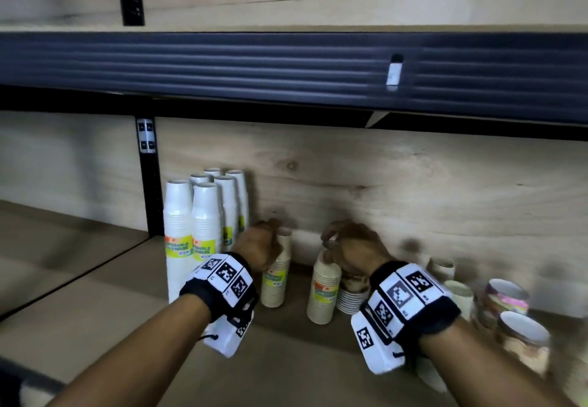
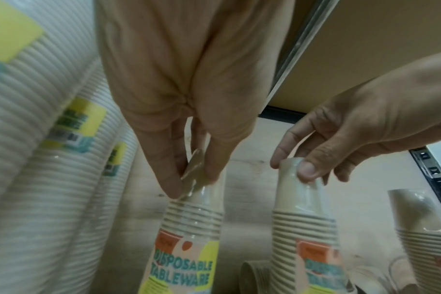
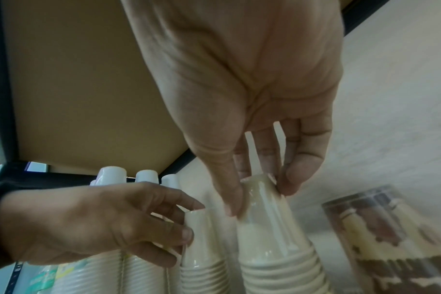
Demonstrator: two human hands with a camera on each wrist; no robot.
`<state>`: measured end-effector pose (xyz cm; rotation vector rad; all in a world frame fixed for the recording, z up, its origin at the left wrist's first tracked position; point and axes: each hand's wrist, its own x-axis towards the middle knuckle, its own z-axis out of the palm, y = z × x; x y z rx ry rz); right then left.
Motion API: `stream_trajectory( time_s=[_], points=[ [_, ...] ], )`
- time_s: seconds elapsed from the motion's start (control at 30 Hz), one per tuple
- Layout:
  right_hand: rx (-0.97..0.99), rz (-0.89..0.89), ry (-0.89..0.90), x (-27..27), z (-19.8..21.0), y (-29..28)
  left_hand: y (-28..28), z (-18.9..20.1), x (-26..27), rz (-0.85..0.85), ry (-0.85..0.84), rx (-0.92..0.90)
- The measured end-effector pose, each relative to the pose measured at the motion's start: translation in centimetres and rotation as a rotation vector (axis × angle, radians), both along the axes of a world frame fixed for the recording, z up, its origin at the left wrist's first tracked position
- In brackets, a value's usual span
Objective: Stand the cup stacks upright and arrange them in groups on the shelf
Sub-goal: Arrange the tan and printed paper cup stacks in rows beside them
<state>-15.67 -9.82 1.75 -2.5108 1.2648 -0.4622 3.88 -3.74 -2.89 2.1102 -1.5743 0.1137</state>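
Two short cream cup stacks in clear wrap stand upright on the shelf board (image 1: 95, 311). My left hand (image 1: 259, 244) pinches the top of the left cream stack (image 1: 276, 279), seen close in the left wrist view as left cream stack (image 2: 191, 228) under my fingertips (image 2: 171, 183). My right hand (image 1: 346, 247) pinches the top of the right cream stack (image 1: 324, 292), with thumb and fingers (image 3: 292, 179) on both sides of the top cup (image 3: 262, 199). Several tall white cup stacks (image 1: 203, 225) stand grouped at the back left.
A brown patterned stack (image 1: 351, 292) stands behind the right cream stack. More wrapped cup stacks (image 1: 506, 314), some patterned, lie at the right, blurred. A black upright post (image 1: 148, 177) and wooden back panel bound the shelf. The upper shelf's dark rail (image 1: 286, 66) hangs overhead.
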Motion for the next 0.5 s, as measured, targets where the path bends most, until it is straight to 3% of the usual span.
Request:
stream_trajectory(
  time_s=[0.23,0.37,0.5],
  points=[
    [-0.053,0.020,-0.092,3.1,-1.7,-0.5,-0.1,-0.4,0.8,0.065,0.079,0.026],
    [-0.066,0.028,-0.122,3.7,-2.0,-0.8,-0.1,-0.8,1.2,0.039,0.263,-0.016],
    [-0.033,0.042,-0.159,3.9,-2.3,-1.0,-0.4,-1.2,1.9,0.061,0.243,-0.014]
  ],
)
